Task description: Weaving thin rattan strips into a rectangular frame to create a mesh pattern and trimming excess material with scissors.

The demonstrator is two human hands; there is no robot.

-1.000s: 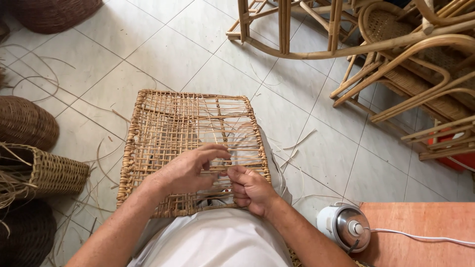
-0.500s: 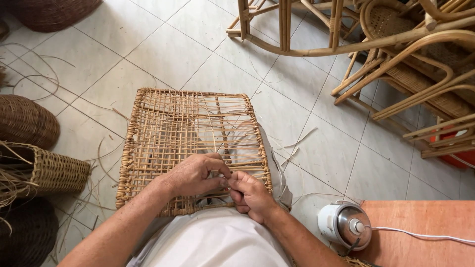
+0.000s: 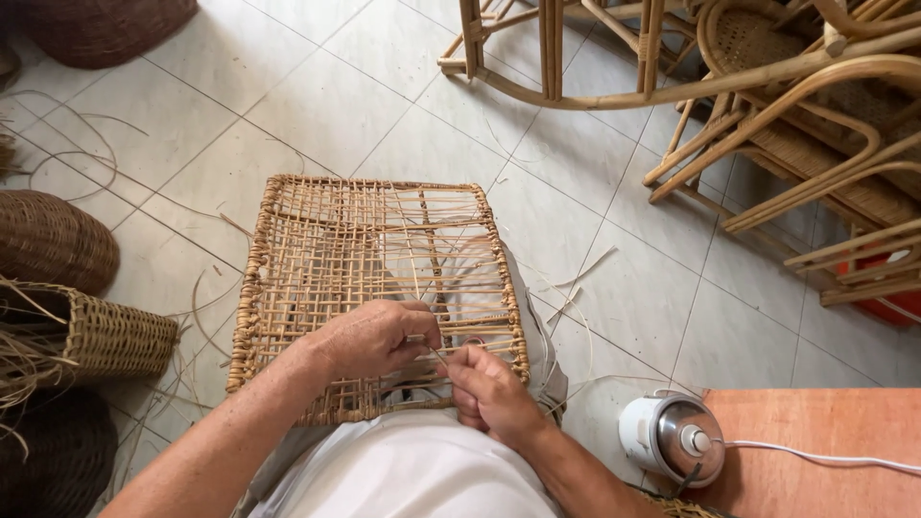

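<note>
Rattan chairs (image 3: pixel 767 125) cut off top-right.

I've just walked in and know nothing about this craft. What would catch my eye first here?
First, the square woven cane panel on the person's lap, half filled with weave. On its near edge the left hand and right hand pinch a thin cane strand. Bare rattan chair frames crowd the top right, and woven baskets line the left.

Tan weave over pale grey tile

We see a honey-tan square woven rattan panel (image 3: pixel 374 288) in an open lattice pattern (tighter checks at its left), a pale grey tiled floor (image 3: pixel 317 96) gridded by darker grout lines, golden-brown bent rattan chairs (image 3: pixel 767 105), dark brown domed wicker baskets (image 3: pixel 48 240), a white-and-silver round appliance (image 3: pixel 672 436) on a reddish-orange wooden board (image 3: pixel 815 422).
</note>
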